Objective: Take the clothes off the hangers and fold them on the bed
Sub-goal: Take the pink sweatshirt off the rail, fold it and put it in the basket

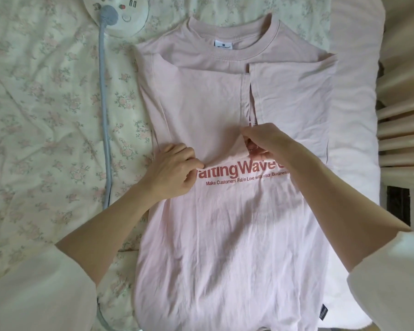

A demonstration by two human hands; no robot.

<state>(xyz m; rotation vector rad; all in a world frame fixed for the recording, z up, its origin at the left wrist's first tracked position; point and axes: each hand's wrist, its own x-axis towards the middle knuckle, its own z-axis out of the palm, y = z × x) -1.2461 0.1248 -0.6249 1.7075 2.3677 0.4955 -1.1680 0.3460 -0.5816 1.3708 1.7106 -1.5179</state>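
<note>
Pink T-shirt (225, 235) lay mid-frame on the bed (46, 115), sleeves folded in; left hand (172, 170) and right hand (265, 142) each pinched the hem with curled fingers at mid-shirt, folding lengthwise; next likely carry hem up to collar.

Soft, even daylight, bright and slightly washed out toward the right. Faint shadows lie under the forearms on the pale pink cotton T-shirt (225, 235). Focus is mildly soft; wide-angle bending shows at the edges.
</note>
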